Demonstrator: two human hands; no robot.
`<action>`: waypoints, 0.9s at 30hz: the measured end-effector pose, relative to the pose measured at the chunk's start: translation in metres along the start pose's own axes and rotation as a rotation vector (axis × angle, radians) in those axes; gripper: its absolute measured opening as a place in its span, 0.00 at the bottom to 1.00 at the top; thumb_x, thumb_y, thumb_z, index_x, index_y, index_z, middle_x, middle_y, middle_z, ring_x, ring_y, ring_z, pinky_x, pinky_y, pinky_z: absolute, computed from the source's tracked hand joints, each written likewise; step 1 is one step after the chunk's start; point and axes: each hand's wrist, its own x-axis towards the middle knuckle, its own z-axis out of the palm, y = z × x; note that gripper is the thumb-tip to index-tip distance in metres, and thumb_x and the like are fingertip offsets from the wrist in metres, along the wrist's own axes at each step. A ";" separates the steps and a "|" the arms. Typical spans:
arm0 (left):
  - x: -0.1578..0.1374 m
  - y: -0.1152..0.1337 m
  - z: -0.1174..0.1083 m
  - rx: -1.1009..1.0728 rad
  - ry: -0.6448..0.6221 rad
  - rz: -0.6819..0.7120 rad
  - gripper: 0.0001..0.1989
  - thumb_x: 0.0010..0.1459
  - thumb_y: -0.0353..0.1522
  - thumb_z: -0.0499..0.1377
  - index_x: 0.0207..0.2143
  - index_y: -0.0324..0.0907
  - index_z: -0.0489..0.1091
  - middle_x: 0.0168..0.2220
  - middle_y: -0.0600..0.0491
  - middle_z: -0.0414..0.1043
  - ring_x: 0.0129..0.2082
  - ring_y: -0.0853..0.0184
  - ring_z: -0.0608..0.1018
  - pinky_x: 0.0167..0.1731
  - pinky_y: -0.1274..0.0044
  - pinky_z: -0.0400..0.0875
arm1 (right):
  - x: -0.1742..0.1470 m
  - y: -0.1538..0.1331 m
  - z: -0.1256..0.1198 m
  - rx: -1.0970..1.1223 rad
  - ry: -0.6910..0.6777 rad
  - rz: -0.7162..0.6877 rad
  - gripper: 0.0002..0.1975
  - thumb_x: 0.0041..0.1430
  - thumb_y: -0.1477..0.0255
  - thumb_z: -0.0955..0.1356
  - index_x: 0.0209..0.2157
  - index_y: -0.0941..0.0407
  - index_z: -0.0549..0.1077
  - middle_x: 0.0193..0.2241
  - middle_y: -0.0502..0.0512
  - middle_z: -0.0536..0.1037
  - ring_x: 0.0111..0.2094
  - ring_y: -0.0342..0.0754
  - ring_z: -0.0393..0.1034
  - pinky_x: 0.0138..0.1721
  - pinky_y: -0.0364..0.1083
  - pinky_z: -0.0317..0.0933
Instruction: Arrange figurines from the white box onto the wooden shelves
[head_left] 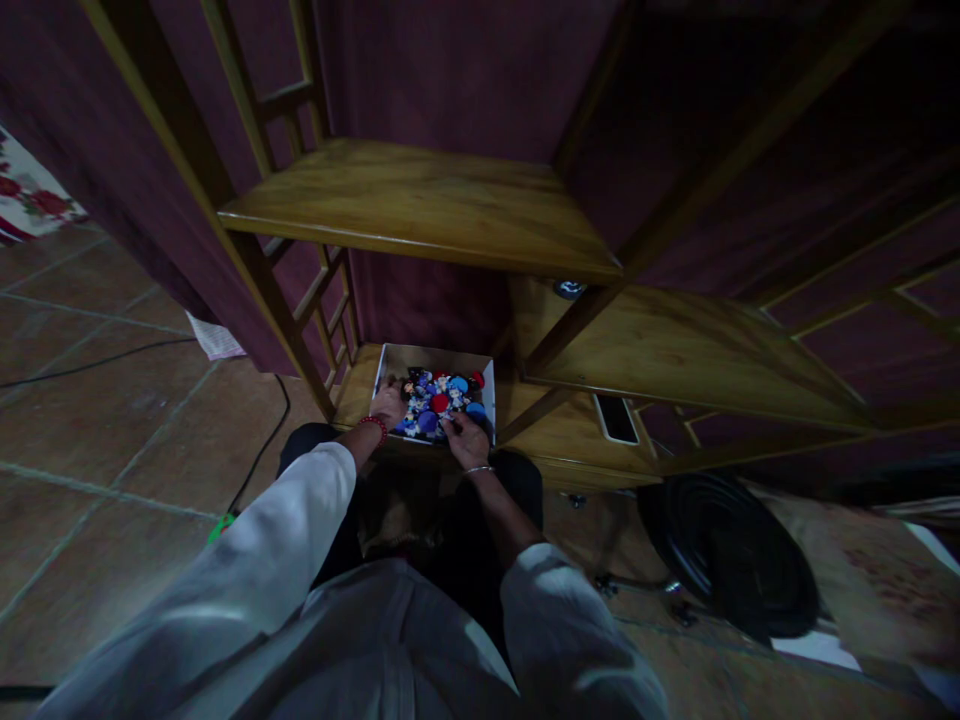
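Reaching into a shallow white-walled box [439,357], both hands meet a heap of small coloured pieces [427,421], some of them shaped like little figures. With twelve o'clock straight ahead of the wearer, the box rests on the lower wooden shelf [517,400], its long axis running from nine to three. The left hand [388,403] comes in at the box's nine o'clock, so the heap lies toward three from it; the right hand [466,440] comes in between four and five, so the heap lies toward eleven. A round red piece [439,403] near the middle sits just off the right fingertips, at their eleven o'clock, and the right hand is nearer to it than the left. It looks round, so no long axis shows

The left fingers are bent over the heap's edge; whether they pinch anything I cannot tell. The right thumb and fingers are drawn close together at the pieces, but the dim light hides whether something is between them

No brand, label or writing can be read on the box or pieces. At the box's three o'clock, well apart, a white-edged, dark-faced rectangle [616,418] shows no legible mark either
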 end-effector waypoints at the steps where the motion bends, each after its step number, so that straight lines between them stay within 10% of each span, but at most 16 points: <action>1: -0.001 0.000 0.000 0.007 0.001 -0.003 0.22 0.50 0.27 0.53 0.50 0.41 0.63 0.50 0.45 0.62 0.50 0.62 0.66 0.48 0.76 0.62 | 0.000 0.000 0.000 -0.001 -0.003 0.000 0.17 0.57 0.60 0.61 0.45 0.51 0.70 0.39 0.51 0.77 0.40 0.47 0.71 0.41 0.44 0.63; 27: -0.028 0.012 0.007 -0.318 0.169 0.151 0.22 0.47 0.22 0.56 0.48 0.41 0.65 0.48 0.49 0.62 0.50 0.66 0.67 0.54 0.74 0.60 | 0.000 -0.001 -0.001 0.126 0.033 0.062 0.15 0.54 0.61 0.63 0.42 0.48 0.72 0.37 0.48 0.77 0.40 0.46 0.70 0.42 0.44 0.63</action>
